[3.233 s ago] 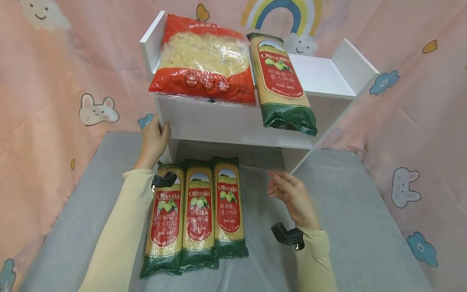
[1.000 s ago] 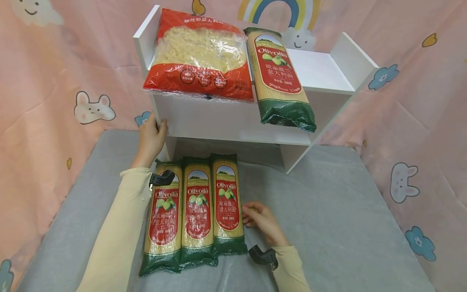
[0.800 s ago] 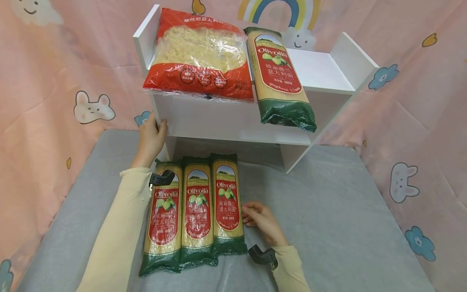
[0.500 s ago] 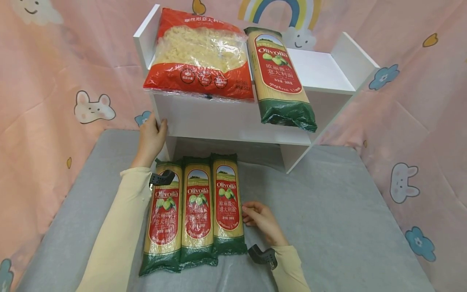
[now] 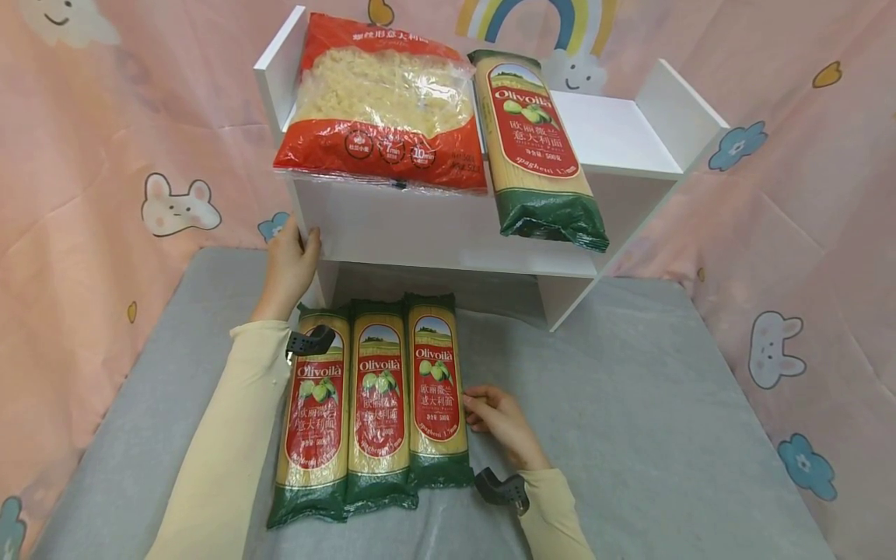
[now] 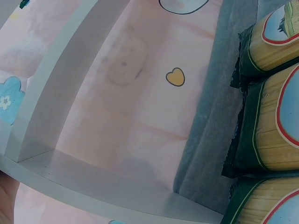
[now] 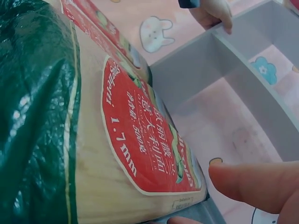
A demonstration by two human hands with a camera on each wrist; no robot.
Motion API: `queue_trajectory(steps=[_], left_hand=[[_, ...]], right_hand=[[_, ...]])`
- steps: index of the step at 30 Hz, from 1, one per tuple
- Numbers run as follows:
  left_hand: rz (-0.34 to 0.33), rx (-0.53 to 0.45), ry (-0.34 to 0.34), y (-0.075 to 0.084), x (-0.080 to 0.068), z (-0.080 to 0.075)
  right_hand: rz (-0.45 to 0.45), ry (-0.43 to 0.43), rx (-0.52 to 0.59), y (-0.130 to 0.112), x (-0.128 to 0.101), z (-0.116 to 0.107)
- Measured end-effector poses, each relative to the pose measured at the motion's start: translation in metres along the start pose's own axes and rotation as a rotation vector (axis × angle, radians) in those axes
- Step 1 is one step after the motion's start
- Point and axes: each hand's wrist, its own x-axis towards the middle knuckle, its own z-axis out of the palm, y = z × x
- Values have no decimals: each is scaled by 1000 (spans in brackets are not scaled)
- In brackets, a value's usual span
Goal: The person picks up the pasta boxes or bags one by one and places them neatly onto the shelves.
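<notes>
My left hand (image 5: 287, 264) grips the left side panel of a white shelf (image 5: 448, 225), thumb on the front edge. In the right wrist view the same left hand (image 7: 212, 11) shows at the top. Three spaghetti packs (image 5: 437, 389) lie side by side on the grey cloth in front of the shelf. My right hand (image 5: 507, 428) rests beside the rightmost pack, fingertips right at its long edge. In the right wrist view the thumb (image 7: 252, 182) is extended, apart from that spaghetti pack (image 7: 140, 135); the other fingers are mostly out of view.
On the shelf's upper board lie a red bag of pasta (image 5: 385, 101) and another spaghetti pack (image 5: 535, 140), both jutting over the front edge. Grey cloth (image 5: 665, 435) covers the table. A pink patterned curtain (image 5: 91, 194) hangs behind and at both sides.
Since the earliest frame my right hand has moved down and left from near the shelf's right leg to the rightmost pack. Over the last second it stays still. My left hand keeps its grip.
</notes>
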Motion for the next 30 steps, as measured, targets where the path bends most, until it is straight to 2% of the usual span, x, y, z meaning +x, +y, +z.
queue_trajectory(steps=[6,15,30], left_hand=[[16,-1,18,-1,0,1],[36,4,30,-1,-1,1],[21,8,16,-1,0,0]], right_hand=[[14,-12,-48,-2,1,0],[32,-129,-141,-7,-2,0],[27,-97,-4,-9,-4,11]])
